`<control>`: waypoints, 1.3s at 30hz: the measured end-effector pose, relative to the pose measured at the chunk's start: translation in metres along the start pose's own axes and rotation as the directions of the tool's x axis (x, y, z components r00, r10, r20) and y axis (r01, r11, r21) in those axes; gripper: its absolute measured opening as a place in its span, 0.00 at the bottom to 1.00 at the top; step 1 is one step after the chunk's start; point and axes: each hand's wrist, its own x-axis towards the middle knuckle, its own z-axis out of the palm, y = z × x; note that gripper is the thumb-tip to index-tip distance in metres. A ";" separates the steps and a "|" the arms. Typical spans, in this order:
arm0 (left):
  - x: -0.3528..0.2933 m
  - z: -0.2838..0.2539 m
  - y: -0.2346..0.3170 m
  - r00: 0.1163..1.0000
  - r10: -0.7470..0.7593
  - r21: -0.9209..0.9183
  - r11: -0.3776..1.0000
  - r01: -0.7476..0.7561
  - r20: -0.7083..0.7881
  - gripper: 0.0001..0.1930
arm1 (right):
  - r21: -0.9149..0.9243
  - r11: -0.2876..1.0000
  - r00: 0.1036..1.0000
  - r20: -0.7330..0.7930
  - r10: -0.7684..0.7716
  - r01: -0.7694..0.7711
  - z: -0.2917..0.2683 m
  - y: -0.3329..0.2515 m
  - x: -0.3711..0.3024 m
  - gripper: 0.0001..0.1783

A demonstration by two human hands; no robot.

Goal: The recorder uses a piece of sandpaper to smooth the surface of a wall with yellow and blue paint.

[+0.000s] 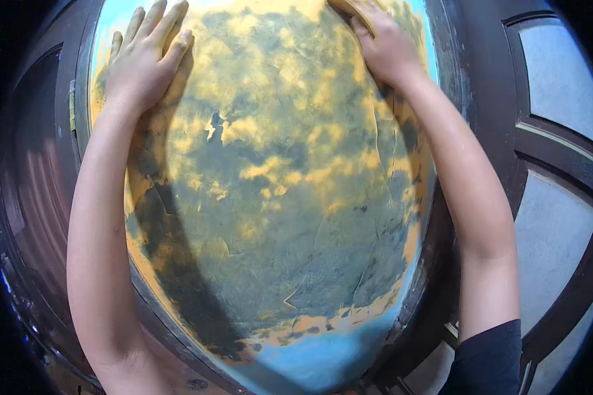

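Panel [270,164] and yellowish block [357,13] partly beyond top edge.

Panel [270,217]: patchy grey-yellow, blue-edged | upper left: left hand [143,66], spread | upper right: yellowish pad [358,12] in right hand [392,51]

One left hand [141,69] and one right hand [395,52] were counted, with two forearms [101,230]. One panel [263,230], one block [359,12], one hinge [72,105] and one sleeve [487,359] were recorded. Pale panes [563,76] numbered at least three; an exact count was not possible.
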 end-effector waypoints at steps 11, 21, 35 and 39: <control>-0.002 0.002 -0.005 1.000 0.015 -0.017 1.000 -0.015 -0.005 0.28 | 0.146 0.970 0.980 0.046 0.192 -0.197 -0.015 -0.013 0.005 0.29; -0.003 -0.004 -0.003 1.000 -0.003 -0.095 0.995 0.003 -0.002 0.27 | 0.101 0.936 0.941 0.082 0.330 -0.337 -0.012 -0.036 0.017 0.31; 0.023 -0.096 0.036 0.883 -0.182 -0.170 0.945 0.278 0.433 0.31 | 0.037 0.990 0.991 0.011 0.134 -0.134 0.013 -0.049 0.034 0.31; 0.022 -0.100 0.037 0.862 -0.182 -0.148 0.948 0.282 0.474 0.31 | 0.007 0.998 0.968 0.242 0.059 -0.063 0.007 -0.062 0.027 0.30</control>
